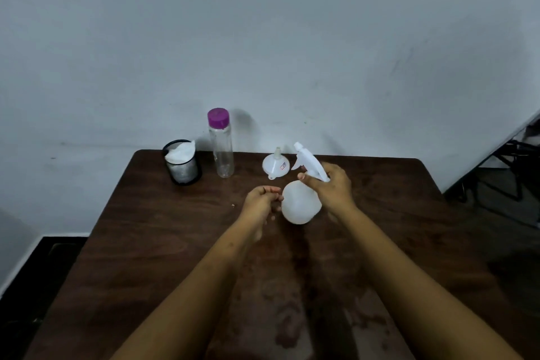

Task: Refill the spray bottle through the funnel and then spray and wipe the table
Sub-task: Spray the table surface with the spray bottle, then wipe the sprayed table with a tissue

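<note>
The white spray bottle point(299, 203) is held tilted above the middle of the brown table point(163, 242), nozzle pointing up and away. My right hand point(333, 184) grips its neck under the white trigger head point(306, 162). Just left of the bottle's round body is my left hand point(263, 202), fingers curled, touching it or nearly so; it holds nothing I can make out. A white funnel point(275, 166) lies on the table behind the bottle. A clear water bottle point(223, 152) with a purple cap stands upright at the back.
A black mesh cup point(182, 166) holding white tissue or cloth stands at the table's back left corner. A grey wall rises just behind the table. Dark floor lies to the left, and black metal legs show at the far right.
</note>
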The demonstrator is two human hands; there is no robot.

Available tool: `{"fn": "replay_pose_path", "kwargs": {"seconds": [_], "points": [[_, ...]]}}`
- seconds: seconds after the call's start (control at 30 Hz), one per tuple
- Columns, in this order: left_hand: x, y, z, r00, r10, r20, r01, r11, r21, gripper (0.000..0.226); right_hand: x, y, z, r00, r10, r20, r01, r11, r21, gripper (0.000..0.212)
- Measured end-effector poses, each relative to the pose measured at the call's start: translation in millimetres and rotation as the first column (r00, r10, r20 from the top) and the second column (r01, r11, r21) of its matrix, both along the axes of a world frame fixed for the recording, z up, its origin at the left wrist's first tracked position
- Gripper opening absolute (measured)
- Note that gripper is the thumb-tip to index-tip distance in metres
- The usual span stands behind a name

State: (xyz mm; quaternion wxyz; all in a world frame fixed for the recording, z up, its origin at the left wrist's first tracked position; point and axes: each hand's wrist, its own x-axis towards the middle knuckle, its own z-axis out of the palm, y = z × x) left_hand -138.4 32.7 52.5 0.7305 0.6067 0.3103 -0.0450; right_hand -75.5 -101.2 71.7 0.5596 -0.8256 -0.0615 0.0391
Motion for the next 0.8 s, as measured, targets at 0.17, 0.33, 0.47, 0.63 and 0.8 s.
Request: {"fn": "replay_pose_path", "kwargs": {"seconds": [0.17,0.33,0.47,0.63,0.8], "points": [[42,-34,3,1.000,-0.022,0.009,0.022,1.000,-0.017,0.015,62,-31,1,0.999,-0.034,0.026,0.036,0.996,-0.082,0.013],[75,-55,1,1.000,-0.030,0.002,0.030,0.999,0.016,0.017,103,-41,-5,0.998,-0.054,0.030,0.057,0.991,-0.121,0.026],[93,-62,0,1.000,-0.017,-0.007,0.017,1.000,0.015,0.017,124,-42,-7,0.999,-0.039,-0.004,0.039,0.991,-0.124,0.029],[99,-59,-1,1.000,0.022,0.001,-0.022,1.000,0.016,0.018,136,-37,-6,1.000,0.019,-0.016,-0.022,0.987,-0.160,0.035],[92,-36,-5,0.997,0.070,0.009,-0.070,0.998,0.001,0.015,139,-34,-2,0.998,0.055,-0.032,-0.061,0.968,-0.243,0.039]]}}
